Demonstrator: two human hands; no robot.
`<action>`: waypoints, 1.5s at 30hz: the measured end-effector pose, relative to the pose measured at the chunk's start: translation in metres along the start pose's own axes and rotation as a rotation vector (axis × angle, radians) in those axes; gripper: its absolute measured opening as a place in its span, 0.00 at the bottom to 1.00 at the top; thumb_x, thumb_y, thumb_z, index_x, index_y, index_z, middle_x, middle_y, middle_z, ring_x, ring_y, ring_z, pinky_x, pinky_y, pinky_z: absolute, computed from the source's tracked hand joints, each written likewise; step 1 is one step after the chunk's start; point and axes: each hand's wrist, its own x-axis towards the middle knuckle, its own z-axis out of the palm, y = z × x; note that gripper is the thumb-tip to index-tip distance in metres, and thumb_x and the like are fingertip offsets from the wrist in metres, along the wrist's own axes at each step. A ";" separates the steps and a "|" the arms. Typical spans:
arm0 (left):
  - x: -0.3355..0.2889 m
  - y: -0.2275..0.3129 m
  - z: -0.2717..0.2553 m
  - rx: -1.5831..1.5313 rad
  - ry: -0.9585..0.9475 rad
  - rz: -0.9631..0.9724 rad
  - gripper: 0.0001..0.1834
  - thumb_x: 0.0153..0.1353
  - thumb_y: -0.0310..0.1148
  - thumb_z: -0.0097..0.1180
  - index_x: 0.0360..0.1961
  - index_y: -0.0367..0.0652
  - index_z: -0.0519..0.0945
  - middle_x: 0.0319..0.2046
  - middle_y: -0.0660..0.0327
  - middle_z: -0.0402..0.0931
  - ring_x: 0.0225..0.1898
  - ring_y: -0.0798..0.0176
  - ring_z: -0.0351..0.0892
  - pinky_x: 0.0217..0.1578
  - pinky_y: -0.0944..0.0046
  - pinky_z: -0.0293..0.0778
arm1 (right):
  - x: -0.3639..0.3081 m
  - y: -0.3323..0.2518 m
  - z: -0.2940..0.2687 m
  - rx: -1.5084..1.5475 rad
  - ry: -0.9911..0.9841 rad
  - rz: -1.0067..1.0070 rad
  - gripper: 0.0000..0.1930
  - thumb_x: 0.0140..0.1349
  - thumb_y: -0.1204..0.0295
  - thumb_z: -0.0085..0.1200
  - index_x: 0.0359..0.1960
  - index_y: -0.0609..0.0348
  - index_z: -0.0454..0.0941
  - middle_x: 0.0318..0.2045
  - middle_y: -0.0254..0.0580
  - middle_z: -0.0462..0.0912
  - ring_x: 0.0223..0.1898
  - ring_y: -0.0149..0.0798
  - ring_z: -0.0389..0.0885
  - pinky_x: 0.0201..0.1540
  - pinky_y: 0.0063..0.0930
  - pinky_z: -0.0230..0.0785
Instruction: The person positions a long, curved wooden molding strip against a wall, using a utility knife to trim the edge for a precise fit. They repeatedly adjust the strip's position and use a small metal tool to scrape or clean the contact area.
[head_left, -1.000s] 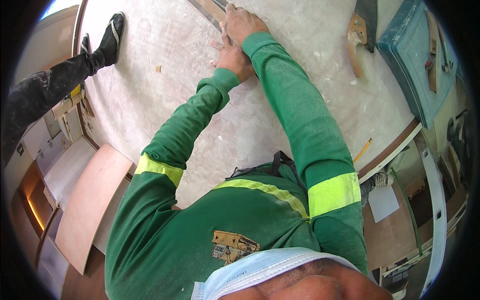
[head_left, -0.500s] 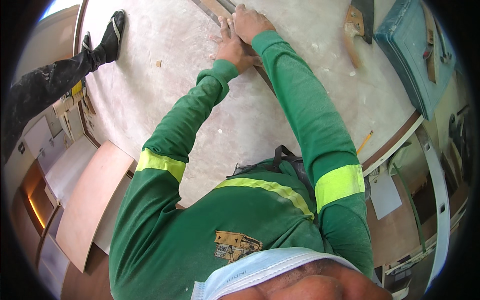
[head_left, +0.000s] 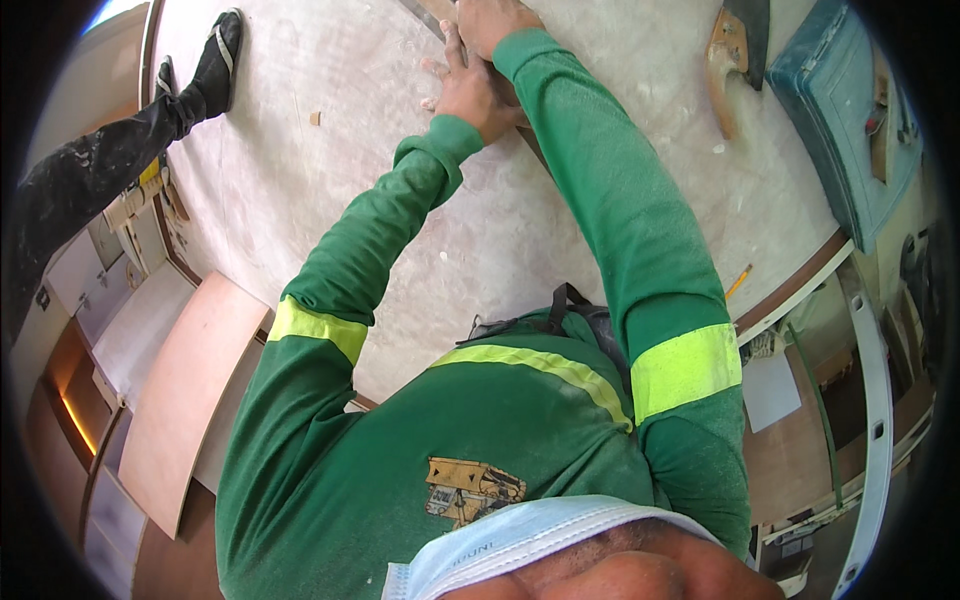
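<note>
My left hand (head_left: 474, 97) presses on a narrow grey-brown strip (head_left: 424, 13), its fingers spread apart. The strip lies slantwise across a pale, dusty work surface (head_left: 350, 170) and passes under both hands. Close beyond the left hand, my right hand (head_left: 497, 24) is closed near the top edge of the picture. Its fingertips are partly cut off there, so whatever they grip cannot be made out.
A handsaw (head_left: 728, 65) with a wooden handle and a teal case (head_left: 850, 110) lie at the right. Near the right rim is a yellow pencil (head_left: 739, 281). A small wood chip (head_left: 315, 118) lies left. At the far left stands another person's dark-trousered leg (head_left: 110, 150).
My right hand has slid a little farther up along the strip, toward the picture's top edge. My left hand stays on the strip. The whole view has shifted slightly.
</note>
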 end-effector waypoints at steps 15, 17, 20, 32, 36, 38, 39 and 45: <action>0.003 0.015 -0.012 0.311 -0.042 0.071 0.71 0.42 0.58 0.82 0.81 0.45 0.53 0.83 0.43 0.33 0.81 0.23 0.24 0.75 0.24 0.49 | -0.020 0.015 0.019 0.018 0.049 -0.007 0.21 0.75 0.59 0.44 0.56 0.64 0.74 0.44 0.61 0.88 0.45 0.58 0.90 0.49 0.50 0.84; 0.004 0.008 -0.008 0.343 -0.018 0.050 0.75 0.39 0.58 0.83 0.82 0.45 0.50 0.83 0.43 0.31 0.80 0.20 0.28 0.75 0.23 0.51 | -0.031 0.011 0.012 0.046 0.021 0.025 0.20 0.76 0.60 0.42 0.56 0.64 0.74 0.43 0.60 0.89 0.44 0.58 0.90 0.47 0.49 0.84; 0.006 0.009 -0.008 0.252 -0.003 -0.036 0.78 0.39 0.58 0.83 0.82 0.41 0.45 0.82 0.40 0.30 0.79 0.18 0.29 0.75 0.24 0.49 | -0.043 0.024 0.024 0.022 0.050 0.008 0.18 0.76 0.62 0.40 0.55 0.63 0.75 0.43 0.60 0.89 0.44 0.58 0.90 0.47 0.49 0.84; 0.005 0.021 -0.018 0.102 0.097 -0.083 0.80 0.41 0.53 0.82 0.80 0.27 0.37 0.80 0.28 0.30 0.80 0.27 0.41 0.78 0.43 0.51 | -0.124 0.049 0.012 -0.028 0.012 0.042 0.15 0.75 0.67 0.39 0.51 0.61 0.75 0.40 0.59 0.89 0.42 0.58 0.90 0.45 0.51 0.84; 0.002 0.046 -0.039 0.146 -0.045 -0.169 0.85 0.38 0.58 0.84 0.80 0.28 0.34 0.81 0.31 0.28 0.82 0.30 0.34 0.80 0.45 0.44 | -0.159 0.060 0.010 -0.017 0.025 0.035 0.15 0.75 0.68 0.39 0.52 0.63 0.75 0.39 0.60 0.89 0.42 0.59 0.90 0.44 0.53 0.83; 0.002 0.047 -0.040 0.172 -0.057 -0.193 0.86 0.37 0.59 0.84 0.80 0.28 0.34 0.81 0.31 0.27 0.82 0.31 0.32 0.80 0.46 0.43 | -0.173 0.068 0.014 0.017 0.050 -0.003 0.17 0.75 0.68 0.39 0.54 0.65 0.75 0.39 0.61 0.88 0.41 0.60 0.89 0.43 0.53 0.83; 0.002 0.046 -0.039 0.182 -0.061 -0.201 0.86 0.37 0.60 0.84 0.80 0.28 0.33 0.81 0.31 0.27 0.82 0.31 0.31 0.81 0.46 0.42 | -0.180 0.071 0.015 0.034 0.062 -0.023 0.17 0.75 0.68 0.39 0.55 0.66 0.75 0.39 0.62 0.88 0.41 0.60 0.89 0.43 0.54 0.83; 0.002 0.049 -0.037 0.212 -0.081 -0.224 0.89 0.36 0.62 0.84 0.80 0.28 0.32 0.81 0.32 0.25 0.83 0.34 0.27 0.81 0.47 0.38 | -0.209 0.073 0.003 0.053 -0.027 0.099 0.21 0.74 0.65 0.44 0.59 0.69 0.75 0.44 0.66 0.87 0.46 0.63 0.87 0.48 0.54 0.80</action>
